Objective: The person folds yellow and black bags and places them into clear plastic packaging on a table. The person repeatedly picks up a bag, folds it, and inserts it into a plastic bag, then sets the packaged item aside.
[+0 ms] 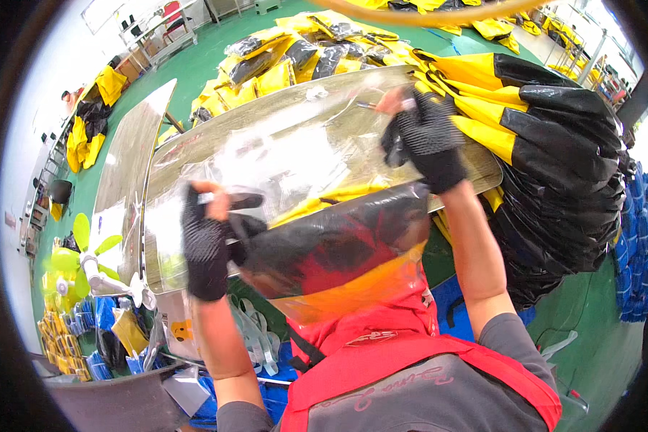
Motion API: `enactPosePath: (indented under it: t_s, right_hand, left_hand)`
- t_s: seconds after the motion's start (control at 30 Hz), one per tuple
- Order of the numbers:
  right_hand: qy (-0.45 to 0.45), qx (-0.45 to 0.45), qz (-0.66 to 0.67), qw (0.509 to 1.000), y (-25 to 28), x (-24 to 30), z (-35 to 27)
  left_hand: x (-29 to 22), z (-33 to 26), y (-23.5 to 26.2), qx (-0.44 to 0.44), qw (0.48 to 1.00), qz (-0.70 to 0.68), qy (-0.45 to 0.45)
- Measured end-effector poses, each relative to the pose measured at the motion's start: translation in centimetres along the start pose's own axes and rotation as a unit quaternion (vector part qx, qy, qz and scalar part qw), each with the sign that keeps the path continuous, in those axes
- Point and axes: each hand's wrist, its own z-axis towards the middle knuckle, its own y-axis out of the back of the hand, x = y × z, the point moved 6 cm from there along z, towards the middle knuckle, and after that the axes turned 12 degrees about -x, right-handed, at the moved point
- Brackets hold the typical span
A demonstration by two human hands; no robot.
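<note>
"Where's the black-and-yellow packet (338, 248)?"

"By the near edge of the wood-grained surface (183, 149)."

"Room there?"

"Crinkled clear film (281, 155) spreads mid-surface; a glossy, pleated heap (554, 144) crowds the right edge."

"Hands?"

"Left hand (219, 234) half-curled at the packet's left end, right hand (425, 137) bent-fingered above its right; blur hides both grips."

Over there, at the six-o'clock edge of the surface (480, 164), a shiny black packet (342, 241) with a yellow lower band slants from eight o'clock up toward two.
</note>
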Motion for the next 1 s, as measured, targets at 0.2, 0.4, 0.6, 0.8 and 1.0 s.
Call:
enactPosePath:
  t_s: [0.2, 0.4, 0.6, 0.8, 1.0]
  right_hand:
    - [0.038, 0.109, -0.181, 0.977, -2.7, -24.5, 3.8]
    - [-0.123, 0.104, -0.128, 0.979, -4.8, -25.9, 5.1]
    - [0.270, -0.135, -0.452, 0.839, -3.6, -21.3, 6.5]
    - [0.280, 0.282, -0.312, 0.863, -20.4, -13.5, -0.1]
    - [0.456, 0.332, -0.341, 0.752, -25.6, -13.6, -0.2]
  left_hand:
    - [20.5, 6.2, -0.2, -0.045, 0.950, -0.139, 0.275]
    - [26.8, 10.7, 1.7, -0.028, 0.977, 0.159, 0.140]
    - [24.4, 8.7, 0.8, -0.033, 0.910, -0.172, 0.376]
    - [22.6, 8.9, 1.6, -0.039, 0.964, -0.148, 0.216]
    - [20.3, 9.1, 1.6, -0.042, 0.994, 0.023, 0.100]
